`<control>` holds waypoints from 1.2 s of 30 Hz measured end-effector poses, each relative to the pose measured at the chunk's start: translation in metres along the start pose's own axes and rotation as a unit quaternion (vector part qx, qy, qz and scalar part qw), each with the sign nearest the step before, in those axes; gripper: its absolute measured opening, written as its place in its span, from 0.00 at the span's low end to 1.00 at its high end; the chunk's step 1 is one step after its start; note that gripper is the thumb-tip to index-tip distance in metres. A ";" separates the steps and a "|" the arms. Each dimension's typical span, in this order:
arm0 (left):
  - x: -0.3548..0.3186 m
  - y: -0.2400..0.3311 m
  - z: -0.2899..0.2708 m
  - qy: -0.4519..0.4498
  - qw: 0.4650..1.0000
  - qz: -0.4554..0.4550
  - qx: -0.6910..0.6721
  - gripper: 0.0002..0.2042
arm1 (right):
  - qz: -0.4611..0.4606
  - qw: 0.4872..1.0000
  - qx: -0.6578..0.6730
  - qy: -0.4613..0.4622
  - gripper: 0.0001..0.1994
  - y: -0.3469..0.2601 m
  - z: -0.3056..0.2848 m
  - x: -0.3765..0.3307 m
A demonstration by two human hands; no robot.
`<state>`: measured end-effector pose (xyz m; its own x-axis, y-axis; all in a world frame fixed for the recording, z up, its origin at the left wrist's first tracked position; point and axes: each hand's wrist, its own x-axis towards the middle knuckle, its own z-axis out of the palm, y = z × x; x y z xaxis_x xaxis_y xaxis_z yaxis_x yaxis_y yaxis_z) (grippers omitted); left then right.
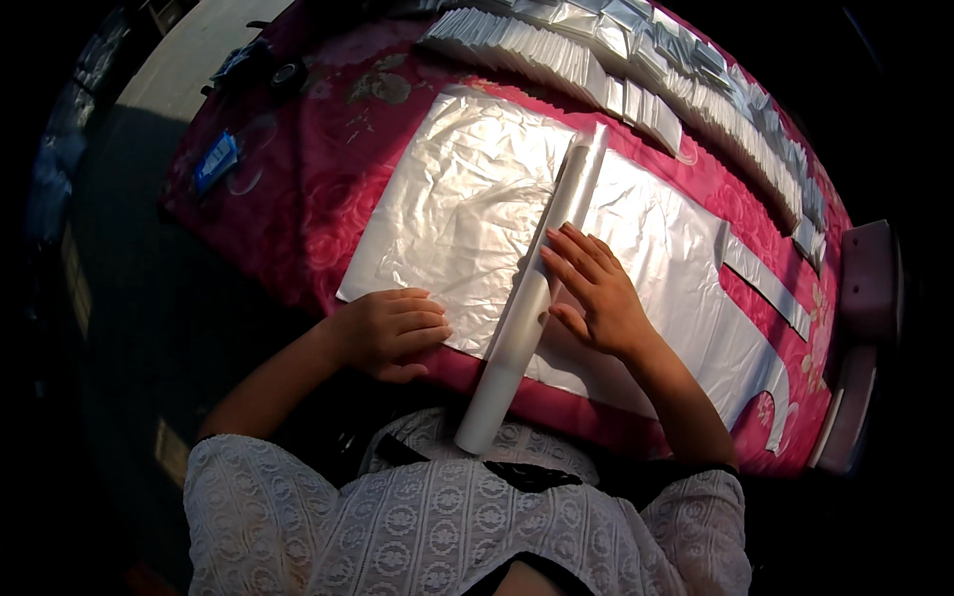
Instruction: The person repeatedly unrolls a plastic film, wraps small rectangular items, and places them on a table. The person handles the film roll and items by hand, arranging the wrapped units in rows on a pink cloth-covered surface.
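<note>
A thin, shiny white plastic sheet (462,194) lies flat over the table, its right part shaped into straps like a disposable apron (686,263). Across its middle runs a long, pale, smooth tube (512,358), slanting from the far side to past the near table edge, close to my body. My right hand (596,293) lies with fingers stretched out, fingertips on the tube and palm over the sheet on its right. At the sheet's near left edge rests my left hand (393,330), its fingers extended side by side on the plastic. Nothing shows in either palm.
Long rows of folded white plastic packets (527,50) stand along the table's far side. A blue and white packet (216,162) lies at the left, with a dark round object (288,74) beyond it. The pink flowered tablecloth (318,219) covers the table. A pinkish chair (870,268) stands at the right.
</note>
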<state>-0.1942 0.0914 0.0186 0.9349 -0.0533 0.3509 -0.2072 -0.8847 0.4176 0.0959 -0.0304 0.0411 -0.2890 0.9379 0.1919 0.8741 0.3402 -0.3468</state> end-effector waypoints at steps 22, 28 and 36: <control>-0.058 0.002 -0.013 0.006 0.997 -0.010 0.074 0.20 | -0.019 0.995 0.081 0.062 0.32 -0.009 0.028 0.029; -0.079 0.015 -0.014 0.017 0.997 -0.048 0.062 0.19 | -0.051 0.997 -0.018 -0.059 0.31 -0.005 0.020 0.042; -0.069 0.063 -0.014 0.253 0.892 -0.365 -0.083 0.19 | -0.126 0.992 0.000 0.010 0.27 -0.043 0.066 0.157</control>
<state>-0.2758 0.0463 0.0326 0.5973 0.7616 0.2512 0.3243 -0.5159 0.7929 -0.0130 0.1061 0.0255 -0.4905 0.8215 0.2908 0.7754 0.5637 -0.2846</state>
